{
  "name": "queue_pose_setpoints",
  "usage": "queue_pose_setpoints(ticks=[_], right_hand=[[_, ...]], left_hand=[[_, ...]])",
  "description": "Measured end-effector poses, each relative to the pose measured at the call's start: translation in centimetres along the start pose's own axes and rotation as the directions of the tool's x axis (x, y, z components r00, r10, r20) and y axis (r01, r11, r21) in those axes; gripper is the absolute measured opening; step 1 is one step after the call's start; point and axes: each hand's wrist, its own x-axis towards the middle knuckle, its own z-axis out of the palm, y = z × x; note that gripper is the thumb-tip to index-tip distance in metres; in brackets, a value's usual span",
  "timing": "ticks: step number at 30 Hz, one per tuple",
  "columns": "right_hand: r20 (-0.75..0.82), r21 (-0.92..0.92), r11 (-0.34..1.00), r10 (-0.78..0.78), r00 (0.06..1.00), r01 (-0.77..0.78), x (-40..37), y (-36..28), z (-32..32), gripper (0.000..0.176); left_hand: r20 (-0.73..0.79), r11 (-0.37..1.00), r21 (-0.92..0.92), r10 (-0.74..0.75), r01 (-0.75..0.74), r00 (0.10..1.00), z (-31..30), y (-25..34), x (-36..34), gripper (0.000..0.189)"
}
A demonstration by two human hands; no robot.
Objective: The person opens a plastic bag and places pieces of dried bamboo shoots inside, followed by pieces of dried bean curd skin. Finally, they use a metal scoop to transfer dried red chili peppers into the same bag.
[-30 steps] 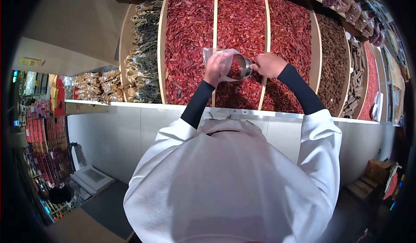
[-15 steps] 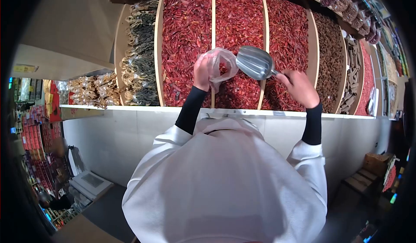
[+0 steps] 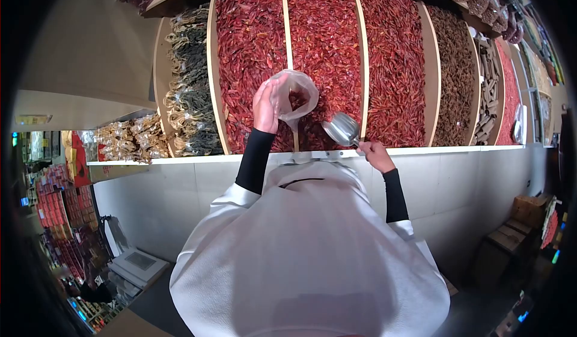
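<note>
Slanted pale wooden display bin (image 3: 214, 78), split by upright slats.
Compartments, left to right: dark bundled dried strands (image 3: 189, 81); dried red chillies (image 3: 324, 30) (three bays); brown dried spice (image 3: 457, 78); rolled brown bark sticks (image 3: 490, 97).

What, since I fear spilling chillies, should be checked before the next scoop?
1. Left hand grips bag: ok.
2. Right hand grips scoop by its handle: ok.
3. Bag is over the bins, so spills would fall back in: ok.
4. Scoop at the bag's mouth: not ok; it is apart from the bag, lower and to the right.
5. Bag's mouth wide open: cannot tell.
6. Scoop loaded: cannot tell.
</note>
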Motion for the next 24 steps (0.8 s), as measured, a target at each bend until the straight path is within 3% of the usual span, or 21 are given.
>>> queue_pose_setpoints(ticks=[5, 7, 8, 10, 12, 17, 24], right_hand=[[-0.097, 0.088, 0.994, -0.049, 0.994, 0.058, 3.6, 1.0, 4.2, 0.043], [-0.280, 0.083, 0.976, -0.173, 0.944, 0.203, 5.0, 0.8, 5.9, 0.042], [-0.261, 0.088, 0.987, -0.106, 0.959, 0.133, 5.3, 0.3, 6.1, 0.042], [-0.308, 0.071, 0.985, -0.126, 0.943, 0.155, 6.2, -0.6, 6.9, 0.041], [-0.370, 0.028, 0.988, -0.129, 0.920, 0.150, 6.3, -1.2, 7.3, 0.040], [-0.431, 0.081, 0.972, -0.164, 0.887, 0.219, 5.5, 0.8, 7.3, 0.037], [-0.369, 0.149, 0.974, -0.106, 0.923, 0.171, 4.3, 3.1, 5.6, 0.038]], left_hand=[[0.017, 1.000, -0.030, 0.001, 0.000, 1.000, -0.2, 0.9, 0.0, 0.025], [0.037, 0.999, -0.001, 0.040, -0.040, 0.999, 0.0, 0.7, 0.4, 0.024], [0.037, 0.999, -0.001, 0.042, -0.042, 0.998, -0.2, 0.1, 0.7, 0.024], [0.065, 0.993, 0.044, 0.111, -0.114, 0.992, -0.2, -1.4, 1.6, 0.022], [0.070, 0.995, 0.047, 0.087, -0.090, 0.994, -0.3, -2.1, 2.0, 0.020], [0.095, 1.000, 0.005, 0.027, -0.027, 0.995, -0.3, -1.6, 2.3, 0.017], [0.055, 0.999, 0.032, 0.027, -0.029, 0.998, -0.2, -1.5, 2.6, 0.019]])
